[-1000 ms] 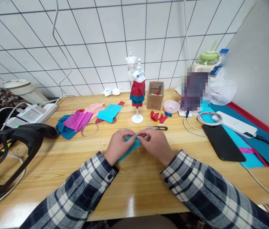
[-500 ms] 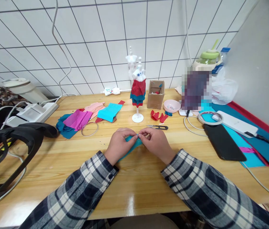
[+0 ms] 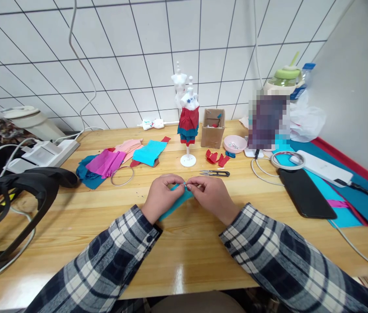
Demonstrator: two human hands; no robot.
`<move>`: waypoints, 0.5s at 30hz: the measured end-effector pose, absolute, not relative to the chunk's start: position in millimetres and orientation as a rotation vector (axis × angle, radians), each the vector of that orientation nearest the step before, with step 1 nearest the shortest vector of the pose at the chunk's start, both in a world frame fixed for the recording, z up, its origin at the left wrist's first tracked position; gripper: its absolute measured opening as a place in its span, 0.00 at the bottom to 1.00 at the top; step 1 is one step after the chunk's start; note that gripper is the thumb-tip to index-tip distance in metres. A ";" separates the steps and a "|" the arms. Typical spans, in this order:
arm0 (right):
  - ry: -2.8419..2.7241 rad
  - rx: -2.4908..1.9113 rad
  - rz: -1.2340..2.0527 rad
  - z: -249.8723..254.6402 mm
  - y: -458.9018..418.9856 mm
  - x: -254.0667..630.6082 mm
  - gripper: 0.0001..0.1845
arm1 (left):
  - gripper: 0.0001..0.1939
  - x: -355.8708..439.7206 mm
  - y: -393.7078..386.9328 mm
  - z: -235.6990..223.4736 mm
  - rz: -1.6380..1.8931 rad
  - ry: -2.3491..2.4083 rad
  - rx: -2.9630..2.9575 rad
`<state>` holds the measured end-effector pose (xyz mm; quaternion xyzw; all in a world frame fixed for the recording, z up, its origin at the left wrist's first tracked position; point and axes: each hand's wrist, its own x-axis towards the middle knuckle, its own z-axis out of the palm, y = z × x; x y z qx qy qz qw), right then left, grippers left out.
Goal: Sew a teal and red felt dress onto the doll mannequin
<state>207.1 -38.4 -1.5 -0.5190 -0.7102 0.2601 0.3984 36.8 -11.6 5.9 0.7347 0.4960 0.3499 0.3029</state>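
Note:
My left hand (image 3: 165,195) pinches the top edge of a turquoise piece of fabric (image 3: 176,205), which hangs down beneath its palm toward the wrist. My right hand (image 3: 212,195) is closed in a pinch at the same edge, its fingertips almost meeting the left ones. A tiny pale spot shows between the fingertips, too small to name. Just beyond the right hand lie thread snips (image 3: 214,173) with black handles. Farther back stands a small white dress form (image 3: 189,102) wearing a red and blue skirt (image 3: 189,126).
Fabric pieces in magenta (image 3: 106,163) and turquoise (image 3: 150,153) lie back left. A cardboard box (image 3: 212,137), a pink bowl (image 3: 235,144) and red scraps (image 3: 216,158) sit behind the snips. A black phone (image 3: 306,193) and cables are at right; a black headset (image 3: 45,191) is at left.
Both hands stay at the fabric's edge with only small fingertip shifts. The pale spot between the fingertips shows a little more now. Nothing else on the table has moved.

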 end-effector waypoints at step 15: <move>-1.856 -1.383 0.519 0.0 -38.3 208.8 0.04 | 0.06 39.3 -13.7 5.7 0.877 1.374 2.165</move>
